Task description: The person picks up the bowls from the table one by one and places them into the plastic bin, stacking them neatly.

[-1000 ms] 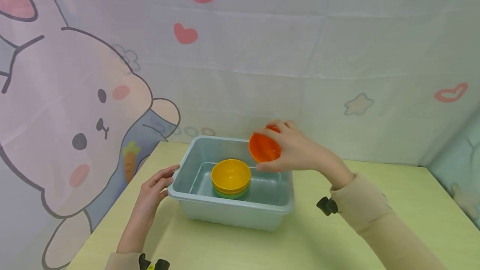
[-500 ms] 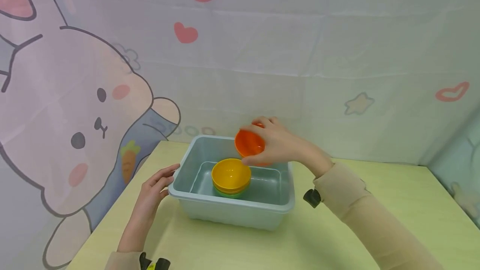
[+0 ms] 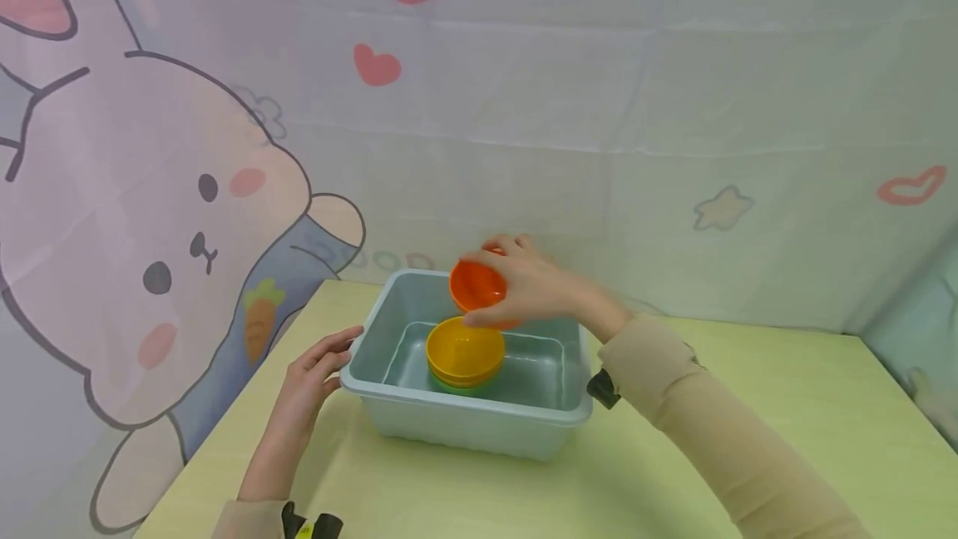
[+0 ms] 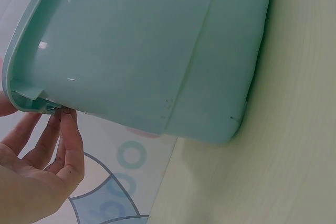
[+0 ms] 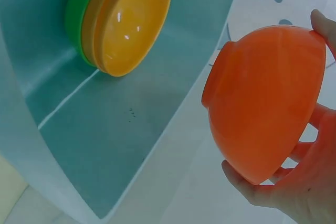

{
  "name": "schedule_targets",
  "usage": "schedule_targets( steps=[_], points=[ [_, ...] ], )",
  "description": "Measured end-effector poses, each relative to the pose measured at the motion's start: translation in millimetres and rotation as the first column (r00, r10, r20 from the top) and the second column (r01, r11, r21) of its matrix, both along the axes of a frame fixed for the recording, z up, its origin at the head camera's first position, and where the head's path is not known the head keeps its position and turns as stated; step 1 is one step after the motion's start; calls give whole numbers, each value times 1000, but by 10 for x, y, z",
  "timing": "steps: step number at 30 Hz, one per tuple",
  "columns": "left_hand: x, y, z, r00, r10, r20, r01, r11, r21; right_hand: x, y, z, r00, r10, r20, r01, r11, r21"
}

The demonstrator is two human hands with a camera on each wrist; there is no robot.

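My right hand [image 3: 535, 285] grips an orange bowl [image 3: 475, 284] by its rim, thumb on one side and fingers on the other. The bowl [image 5: 265, 100] is tilted, held above the back part of a pale blue-green plastic basin [image 3: 464, 422]. Inside the basin, yellow bowls [image 3: 466, 348] sit nested in a green bowl [image 3: 456, 388], just in front of and below the orange one. At the basin's left end, my left hand [image 3: 310, 377] holds the rim. The left wrist view has its fingertips [image 4: 68, 121] bent up under that rim, another finger partly cut off.
The basin stands on a light yellow-green table [image 3: 733, 422]. Behind it hangs a cloth backdrop [image 3: 636, 106] printed with a rabbit, hearts and stars, close to the table's back edge.
My right hand has carried the orange bowl leftward, from the basin's back right to just behind the stacked bowls. The left hand stays at the rim.
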State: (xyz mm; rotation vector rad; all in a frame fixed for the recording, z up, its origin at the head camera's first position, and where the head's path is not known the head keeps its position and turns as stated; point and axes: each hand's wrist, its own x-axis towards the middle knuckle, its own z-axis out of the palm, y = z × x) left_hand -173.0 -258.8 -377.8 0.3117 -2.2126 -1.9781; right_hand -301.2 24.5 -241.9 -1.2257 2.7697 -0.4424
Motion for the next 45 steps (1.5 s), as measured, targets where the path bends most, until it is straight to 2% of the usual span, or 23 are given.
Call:
schedule_targets(
  steps=[5, 10, 26, 35, 39, 45],
  points=[
    [17, -11, 20, 1000, 3, -1, -3, 1000, 7, -19, -115, -79, 1000, 3, 26, -3, 1000, 1],
    [18, -26, -5, 1000, -10, -16, 10, 1000, 13, -47, -200, -172, 999, 20, 48, -19, 1000, -11],
    [33, -27, -7, 1000, -14, -12, 14, 1000, 11, -149, -359, -381, 998, 17, 59, -16, 1000, -9],
    [21, 3, -19, 1000, -9, -9, 9, 1000, 22, -188, -394, -559, 991, 10, 131, -9, 1000, -10],
    [5, 27, -13, 1000, -11, -3, 11, 1000, 23, -193, -367, -635, 992, 5, 124, -4, 1000, -3],
    [-5, 17, -21, 1000, -22, -16, 23, 1000, 18, -163, -375, -671, 994, 16, 113, -17, 1000, 7]
  ],
)
